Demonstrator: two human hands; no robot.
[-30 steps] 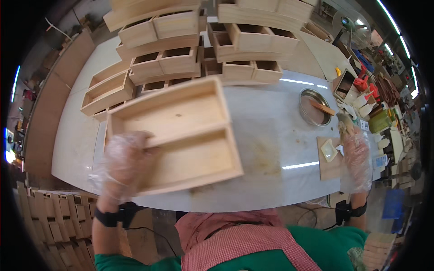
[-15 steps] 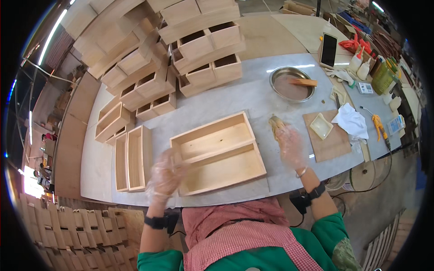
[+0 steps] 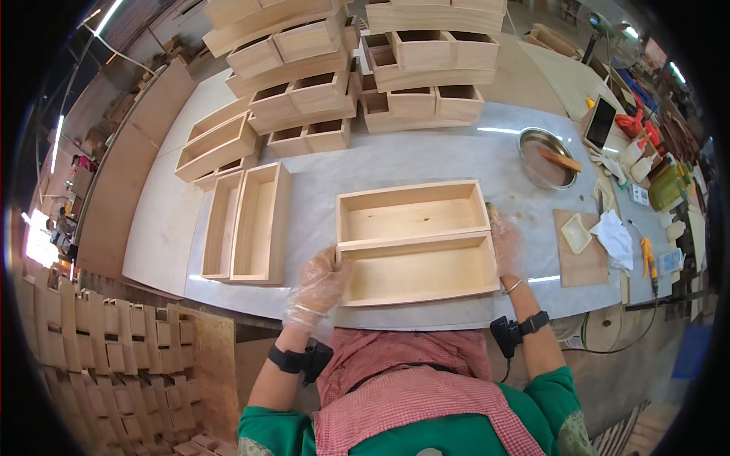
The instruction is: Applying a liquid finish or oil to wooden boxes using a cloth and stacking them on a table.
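In front of me lies a pale two-compartment wooden box (image 3: 414, 245), its open side up and its long divider running left to right. My left hand (image 3: 318, 285), in a thin clear plastic glove, is closed on the box's left end by the divider. Against the right end is my right hand (image 3: 508, 245), gloved the same way, its fingers curled and partly hidden. A bit of a yellowish-brown rag (image 3: 491, 212) pokes out above those fingers; most of it is covered. Another two-compartment box (image 3: 283, 228) sits to the left, apart from my hands.
Stacks of wooden boxes (image 3: 430, 74) rise at the back. On the right stand a metal bowl (image 3: 525, 156) of brownish liquid with a wooden-handled brush (image 3: 561, 159), a board (image 3: 584, 266) with a small dish (image 3: 576, 232), a white cloth (image 3: 613, 239) and glue bottles (image 3: 642, 167).
My right hand has come in with the rag to the box's right end. My left hand has closed on the left end. The view has swung, and the box lies straighter before me.
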